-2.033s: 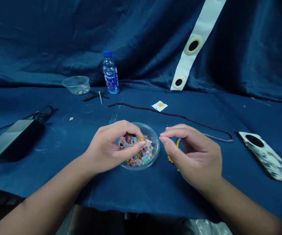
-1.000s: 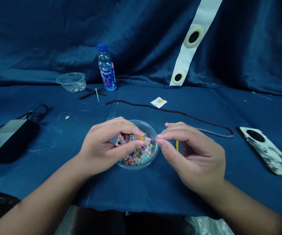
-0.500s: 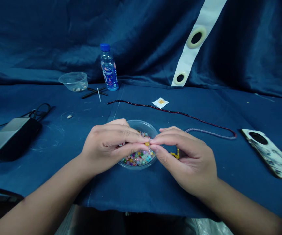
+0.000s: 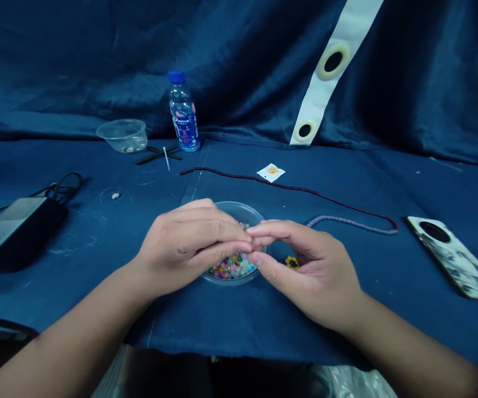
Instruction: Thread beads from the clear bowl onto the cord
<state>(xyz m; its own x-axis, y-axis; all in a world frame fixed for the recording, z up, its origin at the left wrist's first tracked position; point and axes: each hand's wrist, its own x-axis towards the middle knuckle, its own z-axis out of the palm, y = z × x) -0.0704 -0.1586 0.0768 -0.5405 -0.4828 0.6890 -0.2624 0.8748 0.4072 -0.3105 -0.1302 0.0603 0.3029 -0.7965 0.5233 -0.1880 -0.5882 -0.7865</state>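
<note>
bead bowl point(image 4: 242, 207) sits under left hand point(image 4: 184, 243), now touching right hand point(image 4: 309, 271).

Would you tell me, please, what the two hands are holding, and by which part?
It cannot be told: the left hand and right hand pinch fingertips together over the bead bowl, hiding whatever lies between; yellow beads show under the right palm.
</note>
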